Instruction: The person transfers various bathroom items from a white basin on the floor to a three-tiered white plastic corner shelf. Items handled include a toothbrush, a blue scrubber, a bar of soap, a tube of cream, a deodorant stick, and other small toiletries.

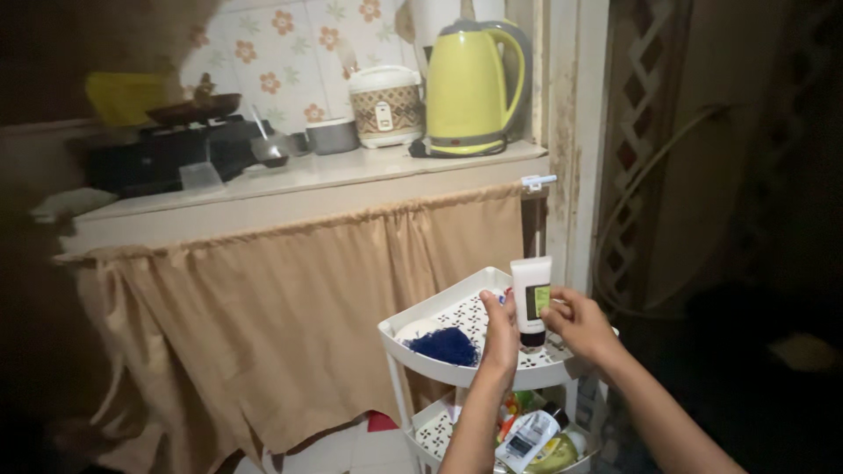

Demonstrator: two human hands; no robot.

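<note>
A white squeeze tube (530, 295) with a dark cap stands cap-down over the top shelf of a white corner rack (413, 324). My right hand (575, 325) grips the tube from its right side. My left hand (502, 332) is raised just left of the tube, fingers together, touching or nearly touching it. A blue scrubber (445, 346) lies on the top shelf left of my left hand. The lower shelf (432, 433) holds packets and small bottles.
A counter (307, 180) with a tan curtain (290, 316) below carries a yellow-green kettle (471, 86), a small patterned cooker (385, 104), a metal cup (331, 136) and a dark stove with a pan (180, 132). Dark wall and hose stand at the right.
</note>
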